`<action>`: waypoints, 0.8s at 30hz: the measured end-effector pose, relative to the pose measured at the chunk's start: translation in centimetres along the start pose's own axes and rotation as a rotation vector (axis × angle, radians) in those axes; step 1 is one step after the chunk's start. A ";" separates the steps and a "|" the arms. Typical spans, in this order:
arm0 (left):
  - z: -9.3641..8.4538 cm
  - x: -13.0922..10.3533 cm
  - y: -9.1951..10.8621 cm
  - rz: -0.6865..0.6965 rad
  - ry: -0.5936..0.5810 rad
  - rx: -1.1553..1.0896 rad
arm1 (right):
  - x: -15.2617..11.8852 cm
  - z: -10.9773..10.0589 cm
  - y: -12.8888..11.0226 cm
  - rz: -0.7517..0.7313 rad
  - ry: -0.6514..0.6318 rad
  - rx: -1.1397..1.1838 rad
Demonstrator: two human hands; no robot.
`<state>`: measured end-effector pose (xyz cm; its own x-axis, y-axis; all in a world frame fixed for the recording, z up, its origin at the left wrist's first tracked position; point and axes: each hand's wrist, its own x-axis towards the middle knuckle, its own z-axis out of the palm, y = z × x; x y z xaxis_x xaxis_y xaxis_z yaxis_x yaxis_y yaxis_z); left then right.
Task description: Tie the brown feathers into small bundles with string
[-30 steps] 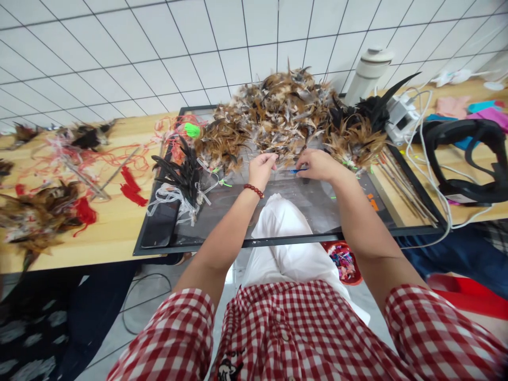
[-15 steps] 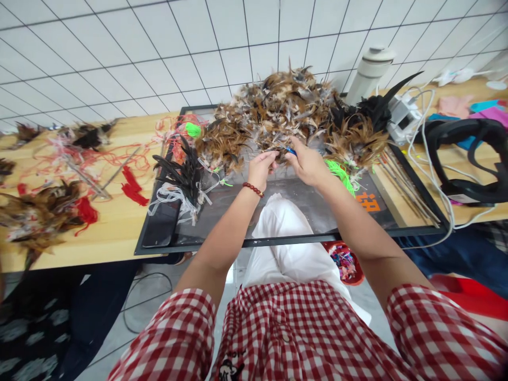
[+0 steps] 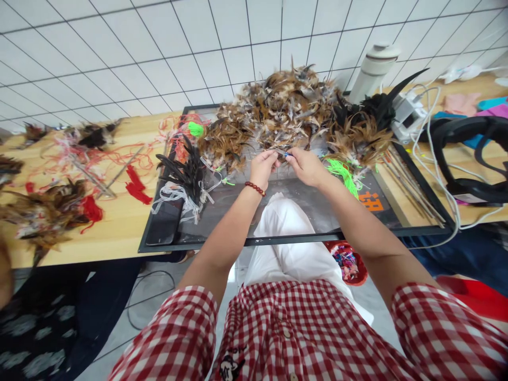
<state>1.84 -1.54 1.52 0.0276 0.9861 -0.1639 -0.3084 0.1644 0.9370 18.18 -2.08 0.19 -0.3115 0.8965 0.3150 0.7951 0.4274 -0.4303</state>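
My left hand (image 3: pixel 262 166), with a beaded bracelet (image 3: pixel 254 188) on its wrist, is closed in a pinch. What it pinches is too small to make out. My right hand (image 3: pixel 306 166) is closed around a small blue-handled tool (image 3: pixel 287 154), mostly hidden by the fingers. The fingertips of both hands nearly meet, just in front of a large heap of brown feathers (image 3: pixel 291 108). Beside my right wrist lie bright green strands (image 3: pixel 342 173). To the left of my hands is a bundle of black feathers (image 3: pixel 186 166) with white ties (image 3: pixel 170 197).
A black-framed dark board (image 3: pixel 222 217) lies under my hands. On it rests a phone (image 3: pixel 162 228). A pale bottle (image 3: pixel 373 71), a white charger (image 3: pixel 408 114) with cables and a black headset-like frame (image 3: pixel 444 159) are at right. Red strands (image 3: pixel 137 185) lie left; a red basket (image 3: pixel 359 272) stands below.
My right hand has lowered slightly and its raised index finger has curled in, covering more of the blue tool. My left hand stays pinched in nearly the same place.
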 end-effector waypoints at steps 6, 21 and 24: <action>0.0 0.0 0.1 -0.004 0.013 -0.001 | 0.2 0.2 0.1 0.029 -0.041 0.098; -0.2 -0.1 0.3 0.002 0.029 0.013 | -0.2 -4.7 1.4 0.517 0.088 -0.309; -0.1 -0.1 0.3 -0.002 0.050 0.021 | -0.4 -6.0 1.3 0.672 -0.171 -0.421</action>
<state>1.66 -1.59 1.78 -0.0197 0.9833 -0.1810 -0.2888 0.1677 0.9426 22.49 -2.58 4.55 0.2538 0.9662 -0.0456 0.9592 -0.2575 -0.1169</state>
